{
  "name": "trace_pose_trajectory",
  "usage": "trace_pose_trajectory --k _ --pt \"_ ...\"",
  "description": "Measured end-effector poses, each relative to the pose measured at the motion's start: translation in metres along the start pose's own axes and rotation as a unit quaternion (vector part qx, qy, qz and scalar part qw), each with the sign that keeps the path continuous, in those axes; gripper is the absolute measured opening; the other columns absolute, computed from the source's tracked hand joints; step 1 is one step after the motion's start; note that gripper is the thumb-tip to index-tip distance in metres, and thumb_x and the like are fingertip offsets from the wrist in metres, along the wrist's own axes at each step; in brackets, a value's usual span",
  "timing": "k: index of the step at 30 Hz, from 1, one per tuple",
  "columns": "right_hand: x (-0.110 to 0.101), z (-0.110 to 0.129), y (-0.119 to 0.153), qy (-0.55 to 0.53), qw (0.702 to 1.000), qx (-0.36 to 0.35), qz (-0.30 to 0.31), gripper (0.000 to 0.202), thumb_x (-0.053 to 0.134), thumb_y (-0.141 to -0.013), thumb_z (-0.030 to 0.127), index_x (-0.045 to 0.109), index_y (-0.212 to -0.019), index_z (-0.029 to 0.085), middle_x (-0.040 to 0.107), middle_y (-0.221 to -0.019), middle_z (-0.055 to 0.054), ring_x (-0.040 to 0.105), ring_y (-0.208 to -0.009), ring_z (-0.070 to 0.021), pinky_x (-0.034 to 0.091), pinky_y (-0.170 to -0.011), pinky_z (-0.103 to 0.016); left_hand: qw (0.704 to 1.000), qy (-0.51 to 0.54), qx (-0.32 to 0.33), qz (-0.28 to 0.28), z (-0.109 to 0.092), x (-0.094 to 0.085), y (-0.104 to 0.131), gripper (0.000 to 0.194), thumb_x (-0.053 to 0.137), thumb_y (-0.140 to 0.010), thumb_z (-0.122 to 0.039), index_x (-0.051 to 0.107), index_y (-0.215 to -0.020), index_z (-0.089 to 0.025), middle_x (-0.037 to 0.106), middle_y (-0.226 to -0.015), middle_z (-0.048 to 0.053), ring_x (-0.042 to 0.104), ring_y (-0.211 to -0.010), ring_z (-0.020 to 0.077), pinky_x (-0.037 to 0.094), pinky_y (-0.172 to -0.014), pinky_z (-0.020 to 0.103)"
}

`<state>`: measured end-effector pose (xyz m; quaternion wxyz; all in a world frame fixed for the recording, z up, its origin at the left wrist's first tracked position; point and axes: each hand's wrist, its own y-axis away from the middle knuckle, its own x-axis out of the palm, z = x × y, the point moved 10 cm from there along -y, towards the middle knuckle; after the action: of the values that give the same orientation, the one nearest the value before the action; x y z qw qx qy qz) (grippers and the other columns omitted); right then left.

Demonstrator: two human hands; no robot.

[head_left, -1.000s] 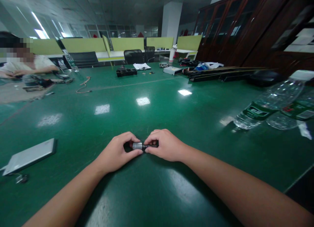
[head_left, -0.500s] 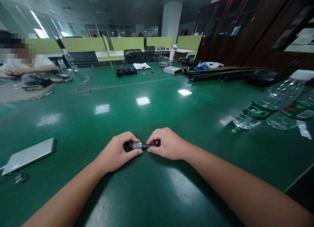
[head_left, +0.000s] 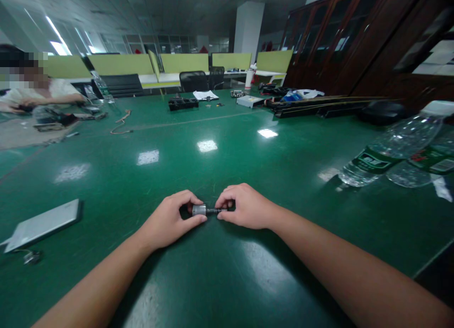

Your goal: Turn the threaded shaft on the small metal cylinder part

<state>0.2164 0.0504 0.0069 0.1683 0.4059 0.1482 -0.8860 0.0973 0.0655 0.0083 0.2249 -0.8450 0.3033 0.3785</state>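
The left hand (head_left: pixel 170 221) curls thumb and fingers around one silver cylinder (head_left: pixel 199 210), parted only as far as its thickness; the right hand (head_left: pixel 246 207) pinches one dark rod (head_left: pixel 211 211), fingertips nearly together, though how firmly cannot be told. Both pieces are in line between the two hands, at the near part of one green table (head_left: pixel 230 162); whether they rest on it is unclear. The thin rod could slip from so small a pinch, or bend if the right hand pulls off line; the round cylinder could turn or roll if the left hand loosens. Outward, there is one flat white box (head_left: pixel 46 224) to the left with one small plug (head_left: pixel 32 257) just beside it, two clear bottles (head_left: pixel 385 151) to the right, and one other person (head_left: pixel 53 94) sitting far left.
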Motion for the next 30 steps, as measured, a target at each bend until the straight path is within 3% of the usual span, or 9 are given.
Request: trace_pose_trajectory --k 24,30 --pt "-0.009 -0.012 0.002 0.003 0.999 0.036 -0.006 0.012 0.073 -0.071 0.017 0.075 -0.083 0.017 0.069 -0.075 -0.001 0.060 -0.067 -0.0116 0.043 -0.062 -0.023 1.000 -0.020 -0.010 -0.020 0.000 -0.006 0.002 0.020 0.067 -0.084 -0.036 0.065 -0.094 -0.019 0.067 -0.089 0.004 0.062 -0.081 0.0195 0.049 -0.074 0.032" --pt "-0.017 -0.032 0.004 0.022 0.994 0.109 -0.003 0.012 0.073 -0.068 0.017 0.076 -0.079 0.018 0.070 -0.070 0.000 0.060 -0.062 -0.0124 0.042 -0.057 -0.023 0.998 -0.036 -0.017 -0.038 0.003 -0.012 0.004 0.019 0.066 -0.084 -0.035 0.063 -0.094 -0.019 0.066 -0.089 0.004 0.062 -0.079 0.0196 0.049 -0.074 0.032"
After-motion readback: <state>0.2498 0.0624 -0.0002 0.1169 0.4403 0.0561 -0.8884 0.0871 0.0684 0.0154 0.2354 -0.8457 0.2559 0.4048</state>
